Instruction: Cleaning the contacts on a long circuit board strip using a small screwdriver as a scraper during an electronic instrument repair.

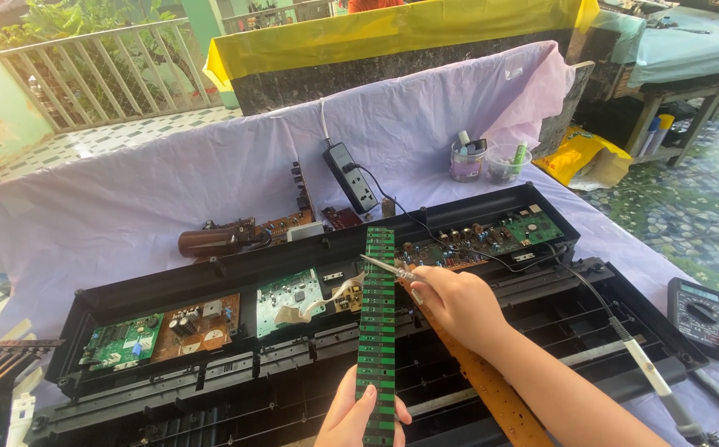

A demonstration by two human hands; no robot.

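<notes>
Green circuit strip (378, 323) upright, pinched low in left grip (358, 414); right grip (455, 305), closed round soldering iron (388, 266), beside upper part.

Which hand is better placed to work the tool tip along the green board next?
Right hand, probably: it holds the tool, tip on the green board. Left hand grips the board's near end.
</notes>
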